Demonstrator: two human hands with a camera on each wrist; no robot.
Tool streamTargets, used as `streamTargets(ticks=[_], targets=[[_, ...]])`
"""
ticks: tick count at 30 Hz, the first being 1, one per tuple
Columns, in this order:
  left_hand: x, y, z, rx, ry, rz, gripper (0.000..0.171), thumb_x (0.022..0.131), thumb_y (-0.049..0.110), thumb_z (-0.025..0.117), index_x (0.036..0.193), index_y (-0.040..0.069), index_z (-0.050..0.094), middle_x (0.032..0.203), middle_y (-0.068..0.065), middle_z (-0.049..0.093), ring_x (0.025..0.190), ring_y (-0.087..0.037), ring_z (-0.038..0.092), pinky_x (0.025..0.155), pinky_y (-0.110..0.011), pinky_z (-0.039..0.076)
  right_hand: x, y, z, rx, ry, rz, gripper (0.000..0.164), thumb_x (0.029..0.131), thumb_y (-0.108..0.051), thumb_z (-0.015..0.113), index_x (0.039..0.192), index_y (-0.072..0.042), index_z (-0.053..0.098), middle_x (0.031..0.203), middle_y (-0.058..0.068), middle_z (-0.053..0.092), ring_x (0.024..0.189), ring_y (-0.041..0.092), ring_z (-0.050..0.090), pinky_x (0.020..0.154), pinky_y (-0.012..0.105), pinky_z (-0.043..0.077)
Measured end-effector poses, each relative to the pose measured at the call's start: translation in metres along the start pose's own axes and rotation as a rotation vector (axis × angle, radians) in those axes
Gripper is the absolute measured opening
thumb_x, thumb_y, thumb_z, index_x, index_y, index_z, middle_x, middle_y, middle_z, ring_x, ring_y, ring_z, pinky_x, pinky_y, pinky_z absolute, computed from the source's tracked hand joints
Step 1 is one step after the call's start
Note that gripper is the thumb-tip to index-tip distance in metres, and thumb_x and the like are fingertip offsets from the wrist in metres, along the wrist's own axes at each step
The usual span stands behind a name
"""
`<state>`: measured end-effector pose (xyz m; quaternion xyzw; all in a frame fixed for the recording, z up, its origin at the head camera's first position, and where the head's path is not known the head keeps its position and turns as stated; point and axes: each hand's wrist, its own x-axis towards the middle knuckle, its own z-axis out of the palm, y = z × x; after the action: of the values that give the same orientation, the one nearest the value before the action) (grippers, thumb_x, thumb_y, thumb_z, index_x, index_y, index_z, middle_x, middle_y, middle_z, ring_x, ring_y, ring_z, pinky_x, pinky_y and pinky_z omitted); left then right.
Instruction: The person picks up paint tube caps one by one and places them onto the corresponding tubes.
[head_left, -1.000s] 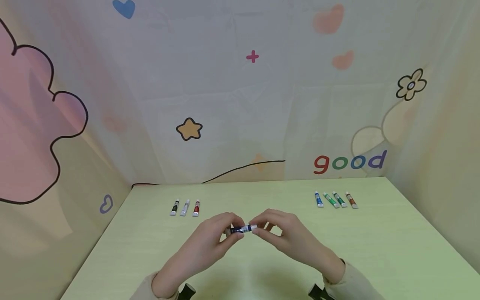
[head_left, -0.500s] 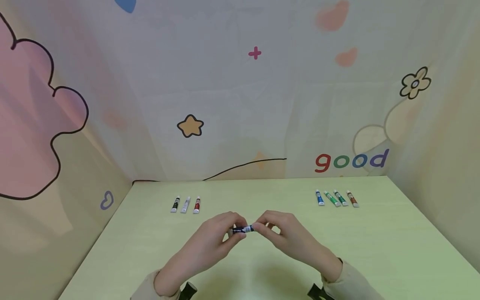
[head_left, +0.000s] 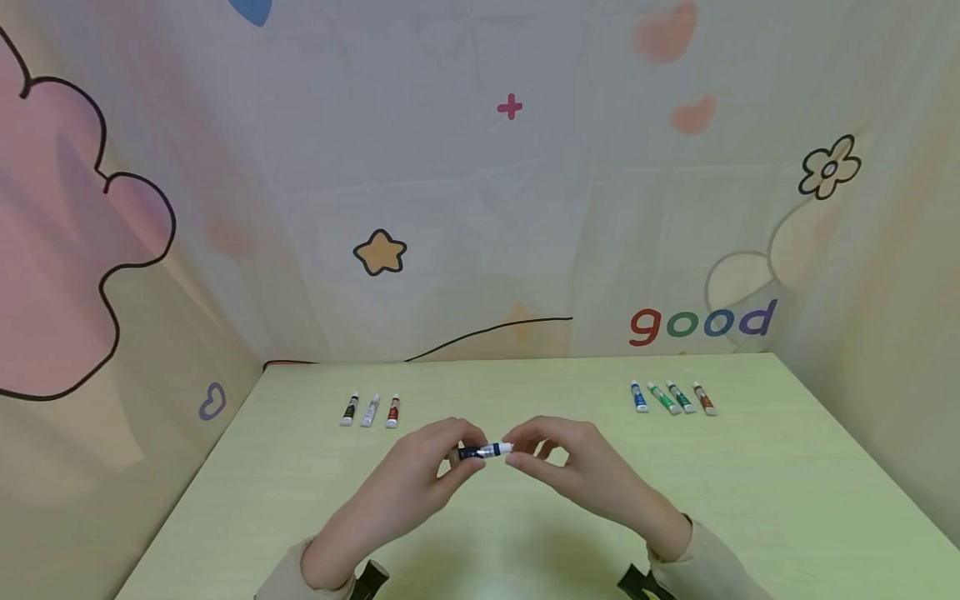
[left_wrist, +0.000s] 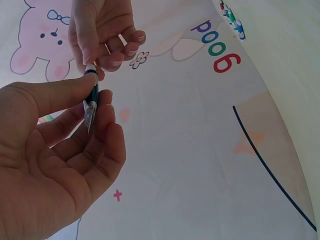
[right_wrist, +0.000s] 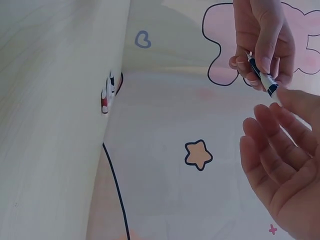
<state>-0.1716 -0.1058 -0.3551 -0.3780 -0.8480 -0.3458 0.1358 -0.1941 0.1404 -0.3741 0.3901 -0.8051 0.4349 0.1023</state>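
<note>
A small paint tube with a dark blue label and white cap is held up over the table in the head view. My left hand pinches its body between thumb and fingers, the tube's tail reaching back toward the palm. At the other end, my right hand has its thumb and index fingertips on either side of the white cap. Both wrist views show the tube spanning the two hands, and in the right wrist view the right thumb meets the cap.
Black, white and red paint tubes lie in a row at the table's back left. Several more, blue, green and brown, lie at back right. A printed curtain rises behind the pale table.
The right fingertips covered the cap half a second ago; now they have shifted and the cap shows between them. The left hand keeps its hold on the tube.
</note>
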Motion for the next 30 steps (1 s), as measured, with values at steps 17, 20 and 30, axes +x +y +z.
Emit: streamTargets(ticks=[17,20,30], targets=[[-0.0004,0.0038,-0.0001,0.033,-0.022,0.043,0.016,0.093,0.009,0.074,0.106,0.014,0.065,0.095,0.009,0.065,0.081,-0.004,0.056,0.071,-0.023,0.05,-0.0033,-0.0057,-0.0001,-0.04,-0.033,-0.033,0.005,0.101,-0.022,0.064,0.103,-0.023,0.069,0.075,-0.017,0.062,0.07,0.003,0.057,0.063,0.025,0.049],[-0.0016,0.0044,0.0006,0.031,-0.021,0.038,0.016,0.092,0.009,0.074,0.105,0.013,0.065,0.095,0.008,0.065,0.081,-0.004,0.056,0.07,-0.022,0.05,-0.0043,-0.0058,0.0009,-0.048,-0.052,-0.048,0.006,0.102,-0.021,0.063,0.103,-0.025,0.067,0.072,-0.018,0.059,0.067,0.002,0.055,0.061,0.024,0.048],[-0.0036,0.0055,0.0029,0.035,-0.018,0.027,0.015,0.092,0.009,0.075,0.104,0.013,0.067,0.096,0.009,0.066,0.081,-0.002,0.057,0.07,-0.022,0.05,-0.0066,-0.0055,0.0046,-0.081,-0.105,-0.06,0.008,0.105,-0.019,0.056,0.101,-0.024,0.061,0.07,-0.015,0.054,0.063,-0.001,0.049,0.058,0.022,0.044]])
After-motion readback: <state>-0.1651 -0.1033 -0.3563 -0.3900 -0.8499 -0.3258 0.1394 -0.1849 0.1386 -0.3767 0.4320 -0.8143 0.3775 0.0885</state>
